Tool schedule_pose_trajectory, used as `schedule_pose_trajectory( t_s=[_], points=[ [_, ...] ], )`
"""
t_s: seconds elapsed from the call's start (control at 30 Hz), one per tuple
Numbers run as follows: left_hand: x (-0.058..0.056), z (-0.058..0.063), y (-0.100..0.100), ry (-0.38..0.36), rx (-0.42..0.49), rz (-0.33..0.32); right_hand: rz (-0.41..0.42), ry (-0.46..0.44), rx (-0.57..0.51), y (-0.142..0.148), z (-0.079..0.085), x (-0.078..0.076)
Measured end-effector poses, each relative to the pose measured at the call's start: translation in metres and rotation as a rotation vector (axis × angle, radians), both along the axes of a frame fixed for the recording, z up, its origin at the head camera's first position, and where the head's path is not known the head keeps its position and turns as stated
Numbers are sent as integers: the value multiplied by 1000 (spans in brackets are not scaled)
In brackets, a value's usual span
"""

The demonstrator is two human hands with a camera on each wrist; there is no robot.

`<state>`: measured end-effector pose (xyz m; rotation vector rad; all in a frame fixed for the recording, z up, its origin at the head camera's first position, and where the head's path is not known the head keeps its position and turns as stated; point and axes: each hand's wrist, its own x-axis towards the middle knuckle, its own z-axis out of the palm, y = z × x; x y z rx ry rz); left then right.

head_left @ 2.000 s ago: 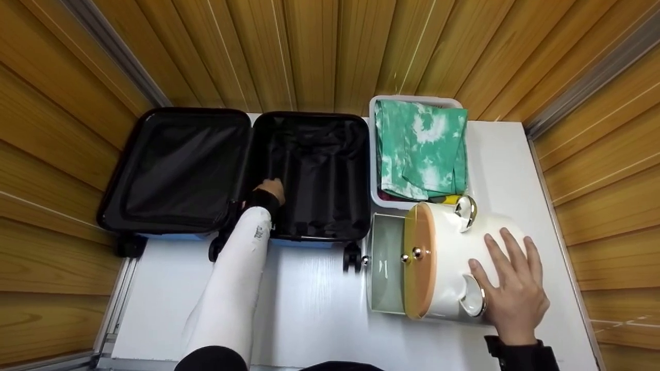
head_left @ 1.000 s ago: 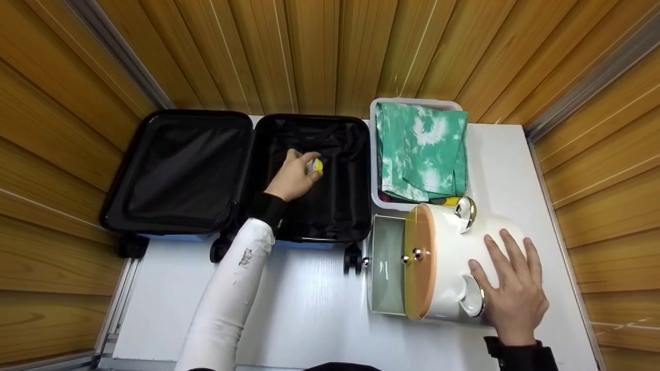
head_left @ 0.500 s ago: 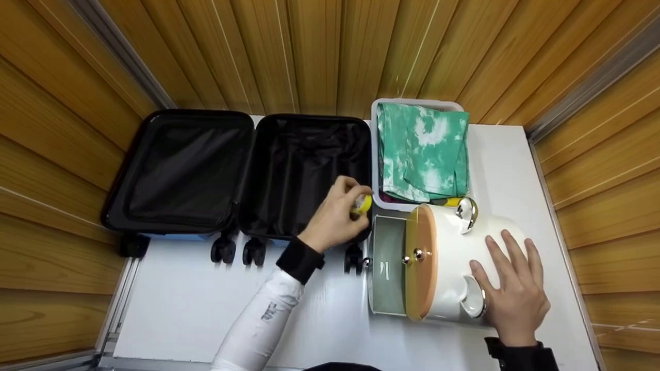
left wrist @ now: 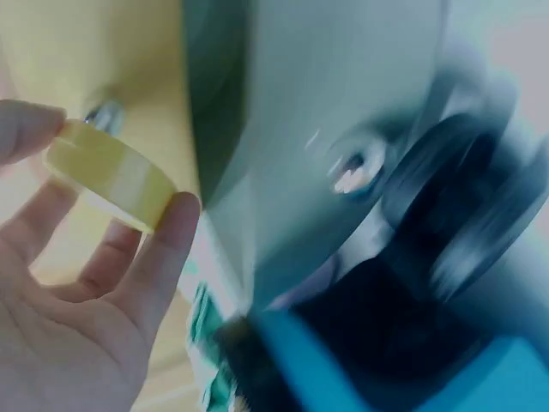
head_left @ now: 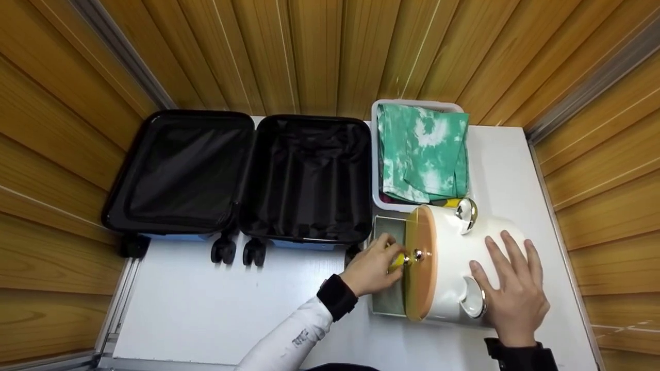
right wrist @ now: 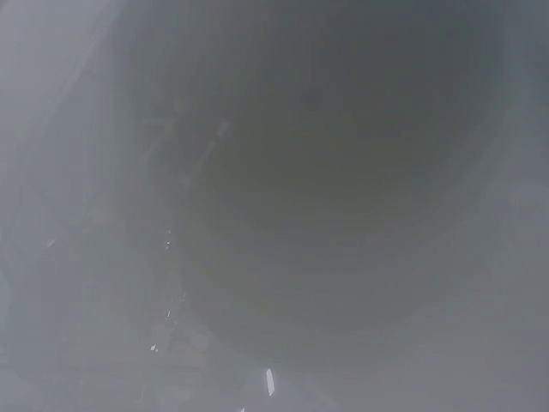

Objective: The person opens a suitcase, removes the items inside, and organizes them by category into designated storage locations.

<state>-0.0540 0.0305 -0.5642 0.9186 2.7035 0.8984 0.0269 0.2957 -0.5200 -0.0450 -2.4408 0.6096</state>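
My left hand (head_left: 375, 264) pinches a small round yellow object (left wrist: 111, 176), shaped like a roll of tape, between thumb and fingers. It is over the pulled-out clear grey drawer (head_left: 386, 304) of a white drawer box (head_left: 454, 247). Silver knobs (head_left: 418, 254) stand on the box's orange and yellow drawer fronts, and the yellow object overlaps one knob in the head view. My right hand (head_left: 518, 288) lies with spread fingers on the white box, beside a silver-rimmed ear-shaped part (head_left: 473, 297). The right wrist view is a grey blur.
An open black-lined suitcase (head_left: 309, 180) with wheels lies at left, its other half (head_left: 180, 175) folded out. Behind the drawer box stands a white bin (head_left: 375, 154) with folded green-and-white cloth (head_left: 423, 149). Wooden panel walls (head_left: 319, 51) enclose the white table (head_left: 206, 309).
My left hand came up out of the suitcase with the yellow object and moved right and nearer, to over the open drawer. My right hand has stayed on the box.
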Motion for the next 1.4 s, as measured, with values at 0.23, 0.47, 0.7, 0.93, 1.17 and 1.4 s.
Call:
schedule_pose_trajectory(
  t_s=[0.23,0.47,0.7,0.93,1.17,1.4],
  points=[
    [2,-19,12,69,-108,20,0,-25,3,0,1,2],
    [7,-35,29,291,-415,-54,3,29,12,-3,1,0],
    [8,-57,43,469,-733,-103,9,6,22,-2,1,0],
    [10,-60,38,461,-666,-122,4,12,8,-2,0,0],
    [17,-53,5,450,-158,30,2,-3,10,-1,0,0],
    [26,-58,-23,463,164,293,-9,3,1,-1,-1,-1]
  ],
)
